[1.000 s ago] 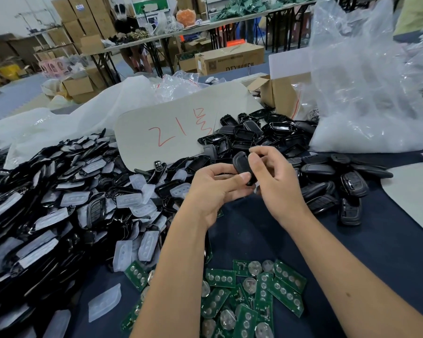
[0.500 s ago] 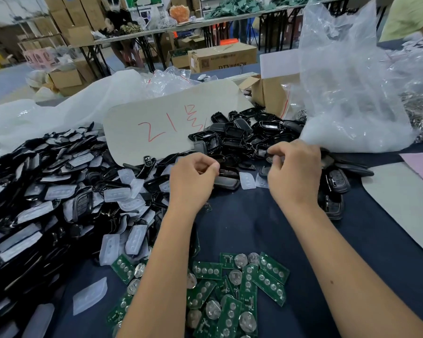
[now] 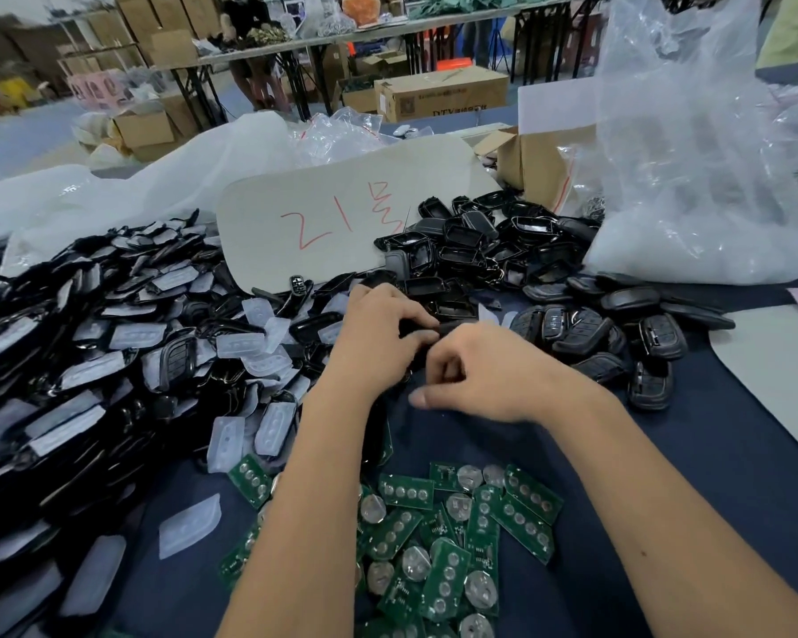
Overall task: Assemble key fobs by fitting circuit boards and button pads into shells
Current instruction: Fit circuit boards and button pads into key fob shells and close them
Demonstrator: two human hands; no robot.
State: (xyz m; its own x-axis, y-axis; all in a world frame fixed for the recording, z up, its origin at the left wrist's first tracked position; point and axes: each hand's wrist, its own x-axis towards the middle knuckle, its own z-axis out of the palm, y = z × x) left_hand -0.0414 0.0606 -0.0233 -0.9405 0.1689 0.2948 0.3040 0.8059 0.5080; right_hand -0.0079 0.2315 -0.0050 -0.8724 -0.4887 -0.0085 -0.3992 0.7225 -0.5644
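Now both hands meet over the dark cloth (image 3: 692,458), hemmed by piled shells (image 3: 88,361) at nine o'clock, finished fobs (image 3: 618,333) at two, circuit boards (image 3: 448,536) at six. Bare cloth lies open toward four o'clock. Left hand (image 3: 378,338) curls round a black shell (image 3: 422,336); right hand (image 3: 489,375), fingers bent, perhaps pinches its near edge. Half a second ago the hands were apart.

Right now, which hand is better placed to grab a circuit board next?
Probably right. The left hand grips the black shell, so it is busy. The right hand is curled beside it, apparently holding less, and the green circuit boards lie near it.
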